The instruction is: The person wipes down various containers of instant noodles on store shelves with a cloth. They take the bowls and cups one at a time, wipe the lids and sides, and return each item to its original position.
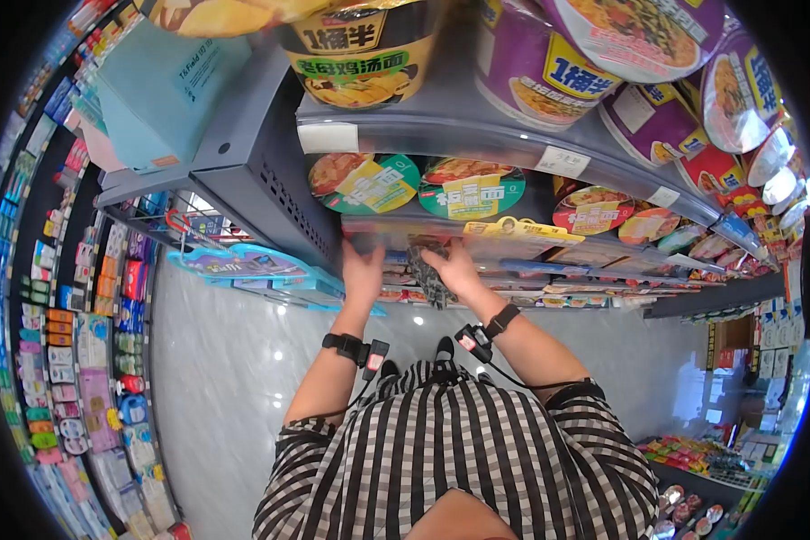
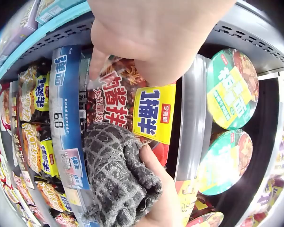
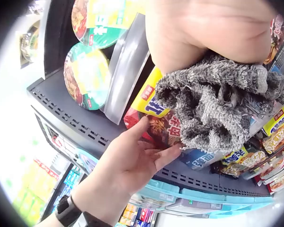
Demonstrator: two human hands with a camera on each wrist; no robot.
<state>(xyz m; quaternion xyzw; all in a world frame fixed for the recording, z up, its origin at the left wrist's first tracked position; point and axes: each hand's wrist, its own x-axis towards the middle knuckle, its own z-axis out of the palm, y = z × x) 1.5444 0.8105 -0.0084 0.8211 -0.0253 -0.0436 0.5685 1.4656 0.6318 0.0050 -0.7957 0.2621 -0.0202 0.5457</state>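
Against the shelf front, my left hand point(image 1: 363, 274) holds one end of a red noodle packet point(image 2: 114, 97) with a yellow label, thumb and fingers at opposite edges. My right hand point(image 1: 457, 270) grips a crumpled dark grey checked cloth point(image 1: 430, 274). That cloth lies over the packet's other end and hides part of it, as the left wrist view shows. In the right wrist view, the left hand's thumb and fingers spread around the packet's red end. A blue label strip point(image 2: 67, 113) runs along the shelf edge beside the packet.
Green-lidded noodle bowls point(image 1: 472, 186) stand on the shelf just above, behind a transparent lip point(image 2: 191, 113). Higher up are purple noodle tubs point(image 1: 535, 85). A grey perforated side panel point(image 1: 265, 166) borders the left. Several yellow-labelled packets point(image 2: 49, 156) fill lower rows.
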